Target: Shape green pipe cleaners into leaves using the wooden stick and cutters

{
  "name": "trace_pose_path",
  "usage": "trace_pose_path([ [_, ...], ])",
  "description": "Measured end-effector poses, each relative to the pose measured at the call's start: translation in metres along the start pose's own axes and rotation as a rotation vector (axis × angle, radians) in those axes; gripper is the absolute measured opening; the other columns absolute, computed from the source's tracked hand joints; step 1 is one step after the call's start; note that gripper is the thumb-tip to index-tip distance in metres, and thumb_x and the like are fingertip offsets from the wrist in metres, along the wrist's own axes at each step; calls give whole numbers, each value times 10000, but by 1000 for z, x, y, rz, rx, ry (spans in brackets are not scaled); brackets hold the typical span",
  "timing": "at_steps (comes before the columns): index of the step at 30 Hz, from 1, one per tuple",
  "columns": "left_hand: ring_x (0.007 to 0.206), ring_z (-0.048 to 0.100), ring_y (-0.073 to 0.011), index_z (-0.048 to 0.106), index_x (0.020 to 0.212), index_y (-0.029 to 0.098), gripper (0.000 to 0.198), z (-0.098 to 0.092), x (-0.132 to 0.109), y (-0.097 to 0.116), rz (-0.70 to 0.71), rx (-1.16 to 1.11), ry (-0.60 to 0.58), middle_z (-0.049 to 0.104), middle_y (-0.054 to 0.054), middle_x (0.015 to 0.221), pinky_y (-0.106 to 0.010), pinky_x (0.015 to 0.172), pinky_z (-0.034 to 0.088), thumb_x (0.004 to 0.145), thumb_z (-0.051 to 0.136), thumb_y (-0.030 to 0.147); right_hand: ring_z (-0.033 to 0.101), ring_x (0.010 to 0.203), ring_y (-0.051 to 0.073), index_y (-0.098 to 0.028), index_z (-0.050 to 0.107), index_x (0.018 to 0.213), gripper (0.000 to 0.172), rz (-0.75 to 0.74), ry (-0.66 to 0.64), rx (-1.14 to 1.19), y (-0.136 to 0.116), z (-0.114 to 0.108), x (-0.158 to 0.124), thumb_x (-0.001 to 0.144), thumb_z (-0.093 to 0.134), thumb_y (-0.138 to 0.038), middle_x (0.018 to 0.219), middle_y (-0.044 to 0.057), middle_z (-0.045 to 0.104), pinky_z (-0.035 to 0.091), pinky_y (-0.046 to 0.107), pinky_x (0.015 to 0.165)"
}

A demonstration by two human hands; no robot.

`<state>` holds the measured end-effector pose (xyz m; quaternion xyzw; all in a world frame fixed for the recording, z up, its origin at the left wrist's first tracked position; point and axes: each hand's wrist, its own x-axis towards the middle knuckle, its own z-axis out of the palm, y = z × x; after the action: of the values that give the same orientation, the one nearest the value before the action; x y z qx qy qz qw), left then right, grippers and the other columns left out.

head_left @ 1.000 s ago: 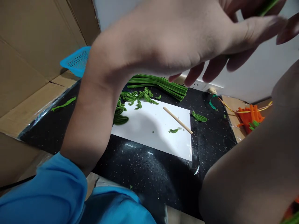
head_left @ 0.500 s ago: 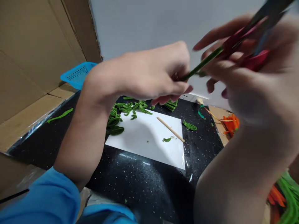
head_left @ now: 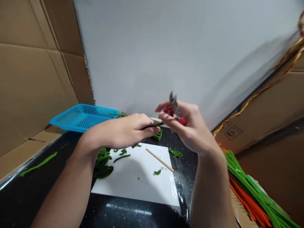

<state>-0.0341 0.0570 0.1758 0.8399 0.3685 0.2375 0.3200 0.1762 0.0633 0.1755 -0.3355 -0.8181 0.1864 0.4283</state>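
Note:
My left hand (head_left: 128, 129) is closed, palm down, pinching a thin green chenille stem (head_left: 158, 124) that runs toward the right. My right hand (head_left: 187, 126) is closed around small scissors with red handles (head_left: 181, 121), their metal blades (head_left: 174, 102) pointing up. The right fingertips are at the stem's far end; blur hides whether they pinch it. Beneath both hands lies a white sheet (head_left: 135, 190) on the black table. On it are a wooden stick (head_left: 159, 160), a curled green piece (head_left: 157, 172) and a short dark green length (head_left: 122, 158).
Looped green leaf shapes (head_left: 104, 171) pile at the sheet's left edge, one more (head_left: 175, 153) at its right. Behind stands a blue mesh basket (head_left: 87, 122). Green and orange stems (head_left: 256, 190) lie at the right. Cardboard walls (head_left: 26, 79) and a white wall enclose the table.
My view has tilted up, and both hands are farther away and lower in it. The scissors' blades have swung to point upward. A short green length now lies on the sheet.

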Motion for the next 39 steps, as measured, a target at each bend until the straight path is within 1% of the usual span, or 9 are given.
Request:
trace_pose_path([
  [2,518,517,-152,650,781,214,310,1,-1,2,20,1,31,574,-11,683,-243,424,380,1024,513,349,541,718,132,-198,730,979,253,32,-73,-15,0,-1,0,1009,639,-432,807,-10,627,444,281,660],
  [7,488,332,-135,609,831,221,353,-1,-5,11,10,-129,20,391,42,614,-250,389,276,1051,490,471,499,690,122,-213,680,956,235,47,29,100,-1,2,1,1005,650,-441,795,-26,581,422,274,638],
  [11,519,286,-136,599,881,234,366,-2,-9,10,18,-185,75,363,51,650,-241,409,269,1048,486,540,503,716,133,-224,663,971,233,46,74,144,0,-2,-1,1018,630,-450,842,-14,589,428,289,663],
  [17,552,285,-133,511,955,260,351,0,-9,9,-29,-382,158,368,63,658,-219,456,272,1014,523,606,400,644,131,-219,607,870,244,81,150,-75,1,-4,-3,1013,618,-416,729,-34,496,343,303,607],
  [21,554,177,-123,443,982,269,316,-1,-10,14,49,-608,102,260,81,647,-206,457,187,1053,478,574,333,606,128,-225,542,788,251,45,193,-185,0,0,-3,1000,583,-355,677,-43,422,289,297,562],
  [25,536,175,-101,464,967,253,281,-4,-14,15,208,-676,37,242,88,635,-188,459,191,1080,483,510,335,578,113,-225,468,725,206,-65,251,-237,-2,2,-5,876,607,-203,653,-49,441,288,285,554],
  [32,550,286,-84,638,868,199,300,-5,-24,26,246,-580,209,358,58,634,-203,476,247,1056,589,428,249,535,109,-222,410,647,214,-124,256,-255,-10,-2,-9,746,581,-140,577,-64,355,234,287,507],
  [35,590,410,-89,734,923,208,271,-6,-29,31,250,-448,262,517,28,667,-199,519,340,1047,610,415,283,541,114,-226,519,682,109,-142,197,-280,-13,-2,-9,745,587,-166,600,-56,428,251,294,517],
  [39,793,617,-122,807,1035,250,216,-6,-33,35,294,-293,332,738,-12,890,-190,682,471,1046,619,355,381,576,122,-225,572,755,51,-184,216,-276,-12,-2,-7,736,582,-178,669,-36,505,299,294,544],
])
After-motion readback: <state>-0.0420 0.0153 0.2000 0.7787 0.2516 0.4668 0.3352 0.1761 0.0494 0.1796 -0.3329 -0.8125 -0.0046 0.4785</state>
